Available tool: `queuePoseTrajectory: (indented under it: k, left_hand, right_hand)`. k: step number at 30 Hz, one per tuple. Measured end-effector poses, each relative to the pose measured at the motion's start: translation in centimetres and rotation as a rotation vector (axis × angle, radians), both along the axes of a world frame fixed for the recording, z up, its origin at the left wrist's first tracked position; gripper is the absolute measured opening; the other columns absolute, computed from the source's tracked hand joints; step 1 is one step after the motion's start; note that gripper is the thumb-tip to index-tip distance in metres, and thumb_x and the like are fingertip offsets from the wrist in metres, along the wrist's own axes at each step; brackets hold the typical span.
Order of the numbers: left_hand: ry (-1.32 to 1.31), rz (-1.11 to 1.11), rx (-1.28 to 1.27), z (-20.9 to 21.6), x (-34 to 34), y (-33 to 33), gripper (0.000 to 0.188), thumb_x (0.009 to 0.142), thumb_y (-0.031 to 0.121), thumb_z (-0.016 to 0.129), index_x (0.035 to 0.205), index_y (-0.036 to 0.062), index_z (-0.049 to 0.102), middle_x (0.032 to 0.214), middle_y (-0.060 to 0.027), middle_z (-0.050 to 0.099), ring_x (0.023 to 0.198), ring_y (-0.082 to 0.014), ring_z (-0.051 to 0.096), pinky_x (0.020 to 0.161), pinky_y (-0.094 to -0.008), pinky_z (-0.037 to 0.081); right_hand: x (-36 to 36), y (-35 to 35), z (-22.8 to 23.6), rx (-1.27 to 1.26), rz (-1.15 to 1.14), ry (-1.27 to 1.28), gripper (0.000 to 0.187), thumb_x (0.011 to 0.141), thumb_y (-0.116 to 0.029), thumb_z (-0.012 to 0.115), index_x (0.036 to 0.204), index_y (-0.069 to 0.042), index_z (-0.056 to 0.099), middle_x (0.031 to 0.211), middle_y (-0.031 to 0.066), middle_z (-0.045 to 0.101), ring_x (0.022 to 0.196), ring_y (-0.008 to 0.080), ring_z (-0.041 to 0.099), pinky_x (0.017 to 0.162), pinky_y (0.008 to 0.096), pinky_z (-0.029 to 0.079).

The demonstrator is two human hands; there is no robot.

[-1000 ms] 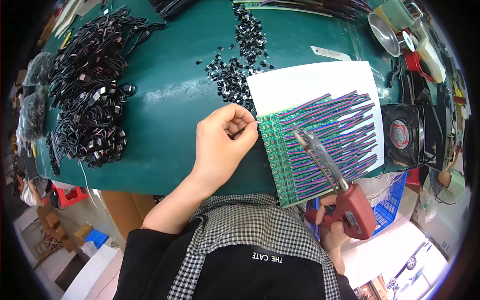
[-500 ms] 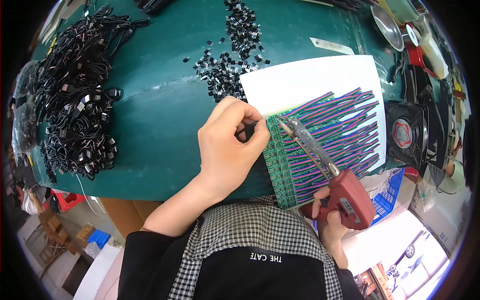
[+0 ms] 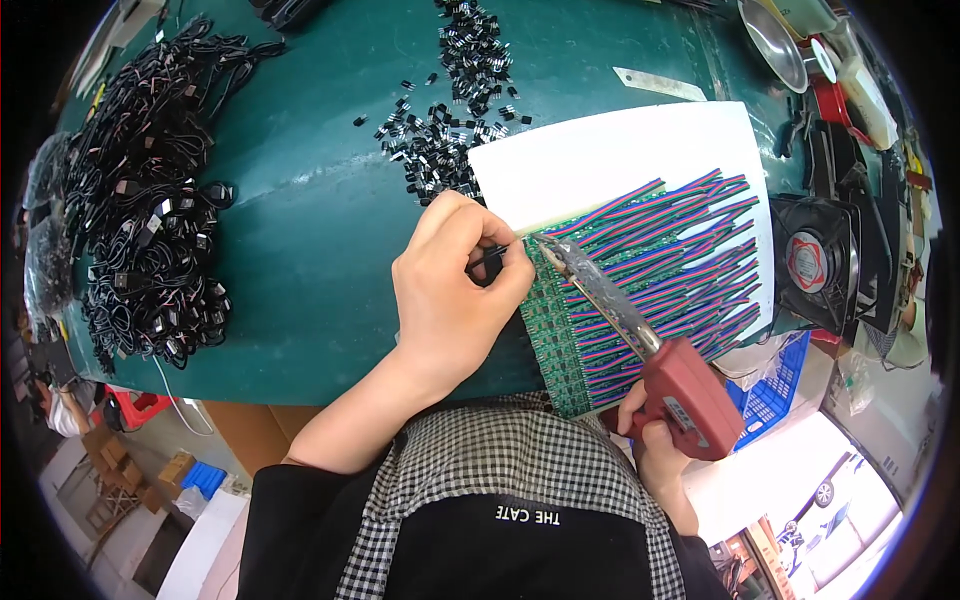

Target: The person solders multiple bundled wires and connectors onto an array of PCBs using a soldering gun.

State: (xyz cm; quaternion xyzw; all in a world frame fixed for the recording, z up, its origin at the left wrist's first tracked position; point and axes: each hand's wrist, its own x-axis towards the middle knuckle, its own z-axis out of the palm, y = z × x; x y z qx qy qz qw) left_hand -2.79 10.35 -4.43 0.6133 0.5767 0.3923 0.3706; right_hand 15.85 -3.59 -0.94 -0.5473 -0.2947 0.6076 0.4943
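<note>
**2 Grips: 1 Light Pinch, 1 Fuller Fist**

Seen at left: the left hand (image 3: pixel 450 285), thumb and forefinger pressed together on a slim dark piece (image 3: pixel 490 258), right beside the upper left corner of the green circuit boards (image 3: pixel 555 345). Cannot tell the piece's full shape behind the fingers. Expect next to no weight there, and easy twisting or slipping in so small a hold; best to pinch at the end away from the heat.

Seen at right: the right hand (image 3: pixel 660 455), fingers clamped on the red soldering gun (image 3: pixel 690 400), handle mostly hidden. Across the boards, a long metal barrel (image 3: pixel 622 312), then a tip (image 3: pixel 551 256) over the topmost boards, near the left fingertips. Cannot tell touching from hovering. Expect real heft in the body and some pull toward the nose. Take hold by the handle only; treat barrel and tip as hot.

On the white sheet (image 3: pixel 600 145): boards in a close column, probably thin, stiff and fragile. Hold by the outer edges. To their right, coloured wires (image 3: pixel 665 265), likely soft and floppy; avoid tugging, for fear of strained joints.

Beyond the left hand, on the green table (image 3: pixel 310 240): a heap of small black parts (image 3: pixel 440 145) with shiny legs, likely bendable. Pick up by the black bodies.
</note>
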Motion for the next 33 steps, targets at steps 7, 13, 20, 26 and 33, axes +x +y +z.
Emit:
queuePoseTrajectory:
  k: [7,13,20,26,33]
  left_hand:
    - [-0.008,0.014,-0.002,-0.2,0.4,-0.1,0.012,0.068,-0.003,0.063,0.07,0.0015,0.052,0.071,-0.0033,0.048,0.054,-0.0091,0.05,0.048,-0.0224,0.041]
    - [-0.017,0.025,0.009,-0.2,0.3,-0.1,0.012,0.068,-0.003,0.062,0.069,0.0009,0.051,0.071,-0.0038,0.049,0.054,-0.0097,0.051,0.048,-0.0228,0.042]
    - [0.001,0.014,0.021,-0.2,0.3,-0.1,0.012,0.068,-0.004,0.062,0.07,0.0008,0.051,0.071,-0.0041,0.049,0.054,-0.01,0.052,0.048,-0.0234,0.043]
    - [0.026,0.007,0.021,0.1,0.2,-0.2,0.012,0.069,-0.004,0.062,0.07,0.001,0.051,0.073,-0.0039,0.05,0.056,-0.0099,0.053,0.05,-0.0228,0.044]
    - [-0.058,-0.082,0.036,0.0,-0.7,0.0,0.009,0.073,-0.005,0.062,0.077,0.0014,0.057,0.077,-0.0043,0.053,0.062,-0.0104,0.055,0.054,-0.0224,0.045]
  right_hand:
    - [0.0,-0.6,-1.1,-0.023,-0.077,-0.215,0.066,0.077,-0.041,0.067,0.118,0.005,0.043,0.072,0.0088,0.054,0.052,0.0125,0.049,0.048,0.0238,0.04]
    - [1.4,-1.8,-2.2,0.007,0.08,-0.424,0.064,0.07,-0.012,0.076,0.121,0.007,0.044,0.1,0.0119,0.06,0.079,0.0149,0.06,0.065,0.0262,0.052]
    - [0.5,-0.1,-0.8,0.015,0.002,-0.132,0.069,0.073,-0.032,0.074,0.122,0.006,0.042,0.101,0.0183,0.059,0.064,0.0142,0.055,0.053,0.0237,0.045]
    - [-0.1,-0.2,-0.5,0.024,-0.044,-0.134,0.073,0.077,-0.044,0.069,0.123,0.005,0.04,0.102,0.0203,0.057,0.059,0.0143,0.051,0.048,0.0234,0.041]
    - [0.0,-0.2,-0.4,-0.014,-0.05,-0.12,0.076,0.075,-0.047,0.069,0.122,0.005,0.04,0.101,0.0193,0.057,0.055,0.0137,0.05,0.048,0.023,0.04]
